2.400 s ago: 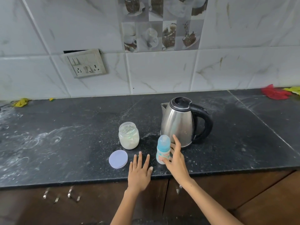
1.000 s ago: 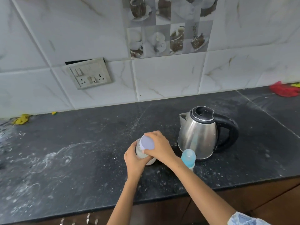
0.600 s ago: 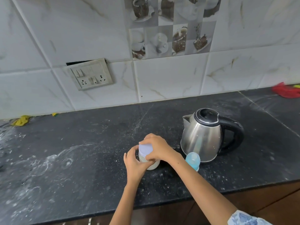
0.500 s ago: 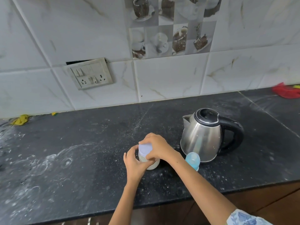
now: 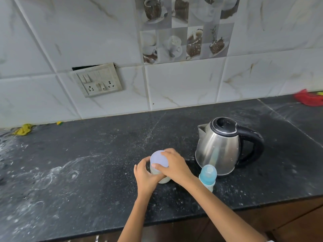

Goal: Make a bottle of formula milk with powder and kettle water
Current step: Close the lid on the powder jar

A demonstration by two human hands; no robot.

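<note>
Powder jar (image 5: 161,178) stands upright on the black countertop (image 5: 87,172) between your two hands, near the front edge and left of the kettle. Your left hand (image 5: 146,175) wraps around its near-left side, fingers curled against the glass, closed on the jar's body. Your right hand (image 5: 174,165) reaches across from the right and closes over the pale lilac lid (image 5: 158,158), thumb on the near rim and fingers round the far rim; the lid sits on the jar's mouth, its flat top tipped toward you. You cannot tell whether it is seated square or screwed down. The jar is clear, and what shows below your hands is off-white powder filling its lower part. Just right of your right wrist stands the baby bottle (image 5: 207,177), upright, with a translucent blue cap over a pale body, apart from the jar. Behind the bottle, just beside it, the steel kettle (image 5: 218,151) stands with its black lid down, spout to the left and black handle to the right. White powder dusts the countertop, heaviest in swirls at the left. A switch and socket plate (image 5: 98,81) hangs on the marble-tiled wall behind.
</note>
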